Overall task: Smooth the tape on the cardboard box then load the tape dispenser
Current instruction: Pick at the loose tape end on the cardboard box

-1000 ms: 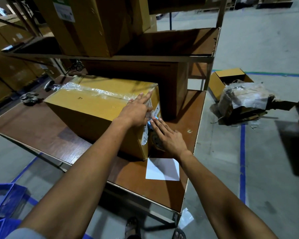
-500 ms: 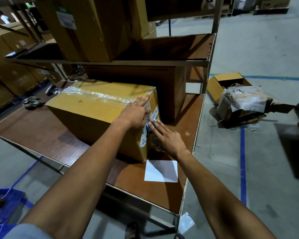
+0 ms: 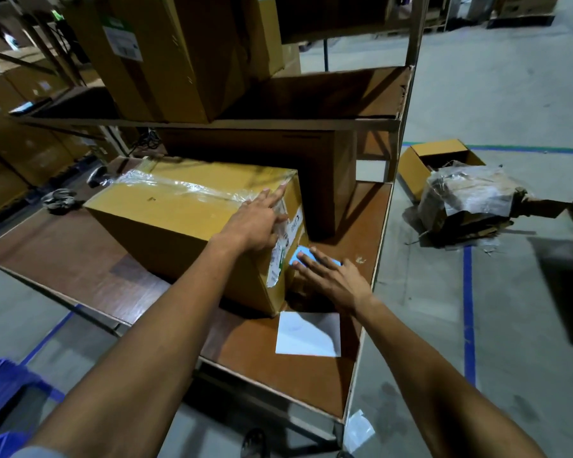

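Observation:
A yellow-brown cardboard box (image 3: 166, 223) lies on the wooden table (image 3: 80, 259), with wrinkled clear tape (image 3: 179, 186) running along its top seam and down its right end. My left hand (image 3: 258, 223) lies flat on the top right corner, fingers spread over the tape. My right hand (image 3: 328, 276) rests flat against the box's right end, fingers apart, touching a light blue label (image 3: 306, 256). A dark object at the table's far left (image 3: 96, 175), beside the box's taped end, may be the tape dispenser; I cannot tell.
A white sheet (image 3: 308, 333) lies on the table by the box's near corner. A dark brown carton (image 3: 325, 180) stands right behind the box. Shelves above carry big cartons (image 3: 179, 54). Wrapped cardboard scrap (image 3: 467, 200) sits on the floor at right; blue crates (image 3: 0, 391) at lower left.
My right hand has slid a little down and away along the box's end, uncovering the blue label. My left hand stays pressed on the top corner.

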A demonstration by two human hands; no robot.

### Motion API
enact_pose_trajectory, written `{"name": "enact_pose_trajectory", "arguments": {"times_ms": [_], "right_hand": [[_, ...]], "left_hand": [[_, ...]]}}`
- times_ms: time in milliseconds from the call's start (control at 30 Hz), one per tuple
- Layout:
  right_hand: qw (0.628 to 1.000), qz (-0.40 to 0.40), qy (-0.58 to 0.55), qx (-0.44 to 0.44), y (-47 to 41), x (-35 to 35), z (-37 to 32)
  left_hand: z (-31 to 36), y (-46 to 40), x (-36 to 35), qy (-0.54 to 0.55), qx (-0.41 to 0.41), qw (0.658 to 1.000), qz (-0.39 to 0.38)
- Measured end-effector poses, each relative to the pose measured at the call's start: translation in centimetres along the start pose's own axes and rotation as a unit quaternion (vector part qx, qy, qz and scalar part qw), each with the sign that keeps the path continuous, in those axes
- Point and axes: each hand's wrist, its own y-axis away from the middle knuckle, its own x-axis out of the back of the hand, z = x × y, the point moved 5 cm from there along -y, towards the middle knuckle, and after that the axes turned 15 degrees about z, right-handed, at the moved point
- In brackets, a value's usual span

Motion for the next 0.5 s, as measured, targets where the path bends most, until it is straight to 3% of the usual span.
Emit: {"name": "enact_pose_trajectory", "arguments": {"times_ms": [167,500], "right_hand": [[0.993,0.100,-0.016,-0.067,-2.1,1.2,0.7],[0.980,0.135,-0.054,-0.137,-1.5,1.2,-0.6]], "left_hand": [[0.0,0.1,0.3,0.008,0.000,1.000,0.010],[0.2,0.3,0.4,0.025,0.013,0.999,0.030]]}}
